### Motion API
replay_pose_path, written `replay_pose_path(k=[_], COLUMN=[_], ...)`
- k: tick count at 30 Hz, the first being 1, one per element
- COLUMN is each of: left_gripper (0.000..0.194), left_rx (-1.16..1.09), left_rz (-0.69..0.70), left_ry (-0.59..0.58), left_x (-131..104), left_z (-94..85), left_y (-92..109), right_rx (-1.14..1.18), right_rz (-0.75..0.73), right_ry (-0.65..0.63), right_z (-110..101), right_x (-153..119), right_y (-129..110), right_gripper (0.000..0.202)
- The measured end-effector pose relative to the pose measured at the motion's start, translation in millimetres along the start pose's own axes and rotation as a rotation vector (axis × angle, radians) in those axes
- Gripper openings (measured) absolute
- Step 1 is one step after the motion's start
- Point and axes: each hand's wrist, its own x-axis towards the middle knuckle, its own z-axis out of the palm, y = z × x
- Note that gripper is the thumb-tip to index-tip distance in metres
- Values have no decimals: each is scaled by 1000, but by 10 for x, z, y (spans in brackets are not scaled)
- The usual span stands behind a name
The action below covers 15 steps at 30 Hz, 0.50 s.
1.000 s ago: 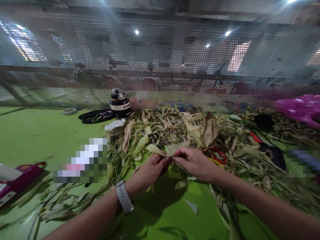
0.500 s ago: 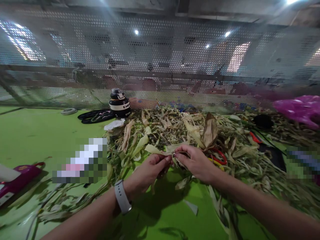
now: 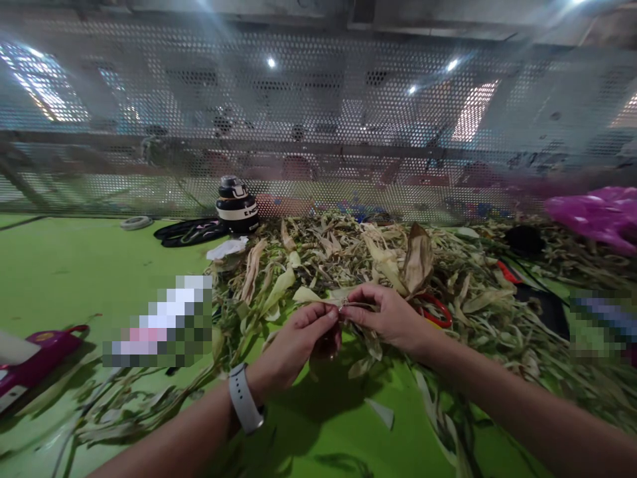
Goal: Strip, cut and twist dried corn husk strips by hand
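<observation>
My left hand (image 3: 303,338), with a pale watch strap (image 3: 245,397) on its wrist, pinches a small piece at the near edge of a heap of dry husks (image 3: 333,249). My right hand (image 3: 391,317) meets it fingertip to fingertip, pinching a thin husk strip. A tiny shiny bit shows between the fingertips, too small to make out. Pale husk leaves lie just behind the fingers. Beside my right hand, red-handled scissors (image 3: 440,311) lie partly hidden in the husks.
A black bottle (image 3: 237,207) stands at the back, with a white ring (image 3: 136,222) and black coiled item left of it. A magenta tool (image 3: 42,358) lies at far left. A pink plastic bag (image 3: 597,216) sits at right. A perforated screen (image 3: 318,126) rises behind the table.
The fingertips have shifted slightly left and the fingers have changed their hold a little. The pale strip that stuck out left of the fingers has moved. The surroundings look unchanged.
</observation>
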Motion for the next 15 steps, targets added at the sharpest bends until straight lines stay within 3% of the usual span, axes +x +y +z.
replay_pose_path(k=[4,9,15], left_gripper=[26,29,31], left_rx=[10,53,100], left_rz=[-18,18,-2], left_ry=[-36,-11,-16], left_x=[-1,9,-5], left_z=[-4,8,47], left_y=[6,-7,-6], right_rx=[162,355,380], right_rz=[39,91,67], right_ry=[63,-7,45], right_z=[22,65,100], right_x=[19,1,-16], right_y=[23,-1,2], right_gripper=[25,28,27])
